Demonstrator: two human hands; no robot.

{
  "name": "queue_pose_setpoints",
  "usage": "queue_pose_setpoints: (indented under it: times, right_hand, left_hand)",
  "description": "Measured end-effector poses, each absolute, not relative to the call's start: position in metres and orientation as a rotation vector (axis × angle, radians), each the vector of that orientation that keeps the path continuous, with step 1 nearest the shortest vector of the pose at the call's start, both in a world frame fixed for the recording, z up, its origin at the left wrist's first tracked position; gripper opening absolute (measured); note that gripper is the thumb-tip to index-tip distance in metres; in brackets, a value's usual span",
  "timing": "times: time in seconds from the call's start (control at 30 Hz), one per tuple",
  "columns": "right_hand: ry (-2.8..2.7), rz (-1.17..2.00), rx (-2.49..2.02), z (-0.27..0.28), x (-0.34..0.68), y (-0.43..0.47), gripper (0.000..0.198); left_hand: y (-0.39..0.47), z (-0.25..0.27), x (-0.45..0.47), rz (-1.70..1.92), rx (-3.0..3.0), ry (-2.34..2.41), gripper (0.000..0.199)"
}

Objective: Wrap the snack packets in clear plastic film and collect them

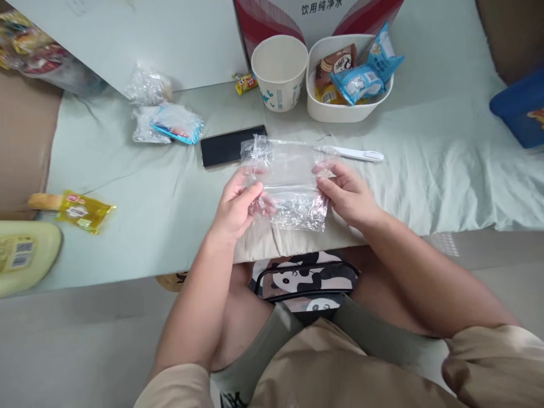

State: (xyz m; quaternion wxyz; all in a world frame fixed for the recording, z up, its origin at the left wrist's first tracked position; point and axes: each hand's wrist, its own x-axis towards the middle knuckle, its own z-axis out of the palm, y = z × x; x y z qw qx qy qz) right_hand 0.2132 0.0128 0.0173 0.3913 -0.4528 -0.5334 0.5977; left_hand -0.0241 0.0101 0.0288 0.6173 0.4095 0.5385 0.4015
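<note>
We hold the clear plastic bag (pixel 285 184) stretched crosswise above the bed edge — left hand (pixel 236 205) pinching its left end, right hand (pixel 347 194) its right — both equally near, fingers closed on the film.

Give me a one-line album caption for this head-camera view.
Both hands, left and right, stretch a crinkled clear plastic bag above a pale sheet.
</note>
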Motion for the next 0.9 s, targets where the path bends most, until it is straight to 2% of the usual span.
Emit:
queue_pose_setpoints:
  times: [0.1,0.23,0.33,0.43,0.47,0.53,0.6,0.7,0.77,0.9]
  right_hand:
    - [-1.317,1.493,-1.111,0.020,0.218,0.015,0.035]
    - [-1.331,1.472,-1.108,0.019,0.224,0.017,0.045]
    - [-1.351,1.420,-1.171,0.016,0.224,0.015,0.035]
    - [-1.301,1.459,-1.228,0.014,0.221,0.015,0.058]
    - [-1.274,1.440,-1.253,0.014,0.220,0.015,0.060]
    - [-1.238,1.341,-1.300,0.015,0.219,0.015,0.043]
    - [-1.250,1.235,-1.327,0.018,0.218,0.014,0.022]
    - [-1.346,1.102,-1.339,0.020,0.214,0.010,0.021]
    - [-1.419,1.023,-1.281,0.019,0.209,0.006,0.023]
    - [-1.532,1.130,-1.028,0.015,0.196,-0.004,0.032]
  left_hand:
    - [0.014,0.033,-0.028,0.960,0.937,1.159,0.021]
    - [0.017,0.029,-0.028,0.921,1.100,1.101,0.033]
    - [0.015,0.023,-0.023,0.864,1.190,1.172,0.014]
    - [0.015,0.019,-0.017,0.951,1.171,1.243,0.036]
    - [0.015,0.019,-0.016,1.028,1.177,1.266,0.041]
    - [0.016,0.020,-0.014,1.202,1.223,1.332,0.040]
    - [0.015,0.020,-0.013,1.296,1.296,1.418,0.027]
    - [0.011,0.016,-0.010,1.127,1.395,1.429,0.013]
    - [0.007,0.010,-0.005,1.004,1.406,1.329,0.023]
    - [0.003,-0.003,0.004,0.972,1.353,1.068,0.070]
